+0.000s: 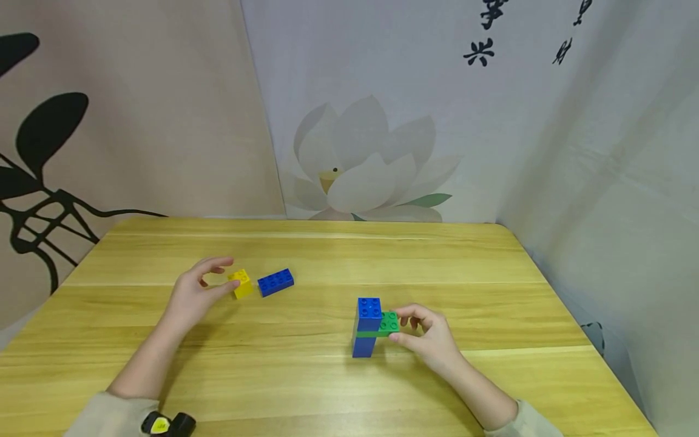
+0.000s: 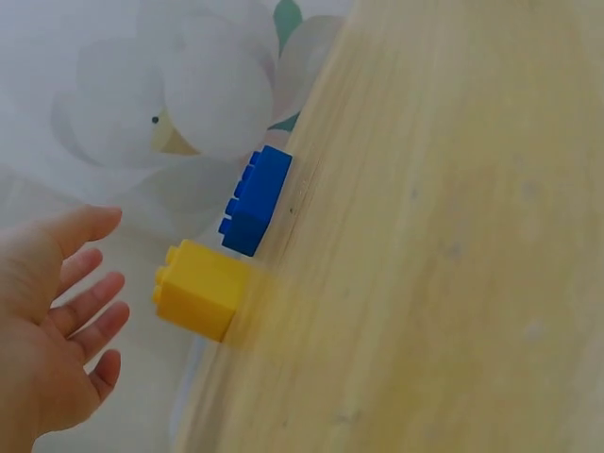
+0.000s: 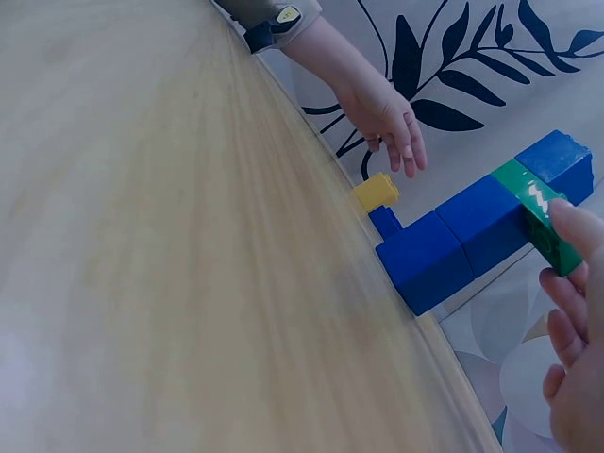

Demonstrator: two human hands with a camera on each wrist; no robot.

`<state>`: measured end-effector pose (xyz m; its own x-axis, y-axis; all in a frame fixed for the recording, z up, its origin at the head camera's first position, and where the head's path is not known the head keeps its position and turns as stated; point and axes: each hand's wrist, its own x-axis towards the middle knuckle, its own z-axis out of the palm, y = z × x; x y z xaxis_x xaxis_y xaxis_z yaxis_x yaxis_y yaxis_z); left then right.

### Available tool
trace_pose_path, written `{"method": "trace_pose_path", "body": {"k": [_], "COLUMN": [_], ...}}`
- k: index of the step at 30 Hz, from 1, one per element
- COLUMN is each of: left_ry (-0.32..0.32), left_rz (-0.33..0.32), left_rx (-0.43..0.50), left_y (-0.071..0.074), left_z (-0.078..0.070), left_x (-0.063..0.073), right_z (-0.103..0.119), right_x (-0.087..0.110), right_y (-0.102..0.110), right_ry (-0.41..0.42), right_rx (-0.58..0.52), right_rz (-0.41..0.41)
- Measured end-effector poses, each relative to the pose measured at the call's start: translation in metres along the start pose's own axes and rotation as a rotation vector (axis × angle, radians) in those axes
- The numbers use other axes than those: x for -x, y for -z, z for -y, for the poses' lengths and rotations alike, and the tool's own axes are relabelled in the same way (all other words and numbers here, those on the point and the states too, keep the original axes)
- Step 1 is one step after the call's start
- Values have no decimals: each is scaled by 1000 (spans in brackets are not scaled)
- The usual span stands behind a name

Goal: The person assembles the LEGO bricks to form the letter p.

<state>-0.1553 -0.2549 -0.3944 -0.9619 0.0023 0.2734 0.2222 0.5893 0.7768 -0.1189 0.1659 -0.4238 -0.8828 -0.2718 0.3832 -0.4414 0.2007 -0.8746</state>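
My left hand (image 1: 196,291) hovers beside a yellow brick (image 1: 243,287), thumb and fingers spread. The thumb overlaps the brick in the head view, while the left wrist view shows a gap between the hand and the yellow brick (image 2: 200,289). Just right of it lies a long blue brick (image 1: 275,282), studs up. An upright stack has a blue brick (image 1: 369,314) on top, a green brick (image 1: 389,323) jutting out to the right, and blue bricks (image 3: 453,250) below. With thumb and fingers, my right hand (image 1: 434,341) pinches the jutting end of the green brick.
The bricks stand on a wooden table (image 1: 306,388). Behind its far edge hangs a pale cloth (image 1: 382,60) printed with a flower and writing. Another cloth side (image 1: 617,152) drops along the table's right edge.
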Motion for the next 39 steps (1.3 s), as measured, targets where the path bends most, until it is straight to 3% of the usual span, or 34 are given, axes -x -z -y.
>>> {"method": "trace_pose_path", "body": {"k": [18,39], "left_ry": [154,162], "left_rz": [99,75], "left_rx": [72,59], "left_y": [-5,-9], "left_z": [24,33], "left_x": [-2,0], "right_z": [-2,-4], "right_x": [0,-1], "right_y": [1,0], "right_ry": [-5,2], "right_rx": [8,1], "right_rz": [-2,0]}}
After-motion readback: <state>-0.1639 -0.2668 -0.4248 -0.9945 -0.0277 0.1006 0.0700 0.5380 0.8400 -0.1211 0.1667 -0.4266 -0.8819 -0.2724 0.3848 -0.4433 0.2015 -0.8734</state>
